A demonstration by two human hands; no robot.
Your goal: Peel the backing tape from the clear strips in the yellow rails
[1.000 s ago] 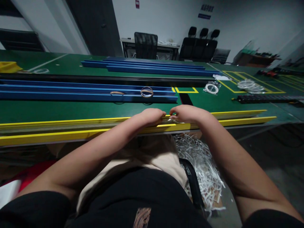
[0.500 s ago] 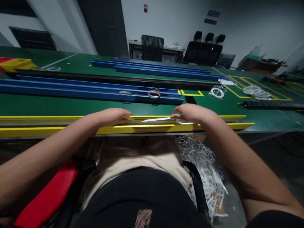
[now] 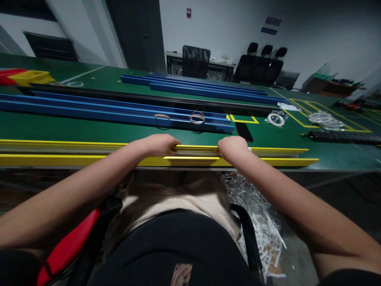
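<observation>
A long yellow channel profile [image 3: 193,160] lies along the near edge of the green table, with my two hands over it. My left hand [image 3: 162,144] has its fingers curled, thumb and fingertips down in the groove of the profile. To its right my right hand [image 3: 233,147] is closed like a fist, knuckles up, fingers hidden in the groove. A small bit of something white [image 3: 249,149] shows just beyond the right hand. What either hand pinches is hidden.
Behind lie a blue profile [image 3: 119,114] with tape rings [image 3: 197,117] on it, a black profile [image 3: 149,100] and more blue profiles [image 3: 208,89]. A black phone-like slab [image 3: 243,132] and a wrapped white roll [image 3: 275,119] lie right. White strips [image 3: 256,222] heap below the table.
Both hands have come closer together: the left moved right, the right slightly left. The white strip that stretched between them is out of sight, and the right hand has closed into a fist.
</observation>
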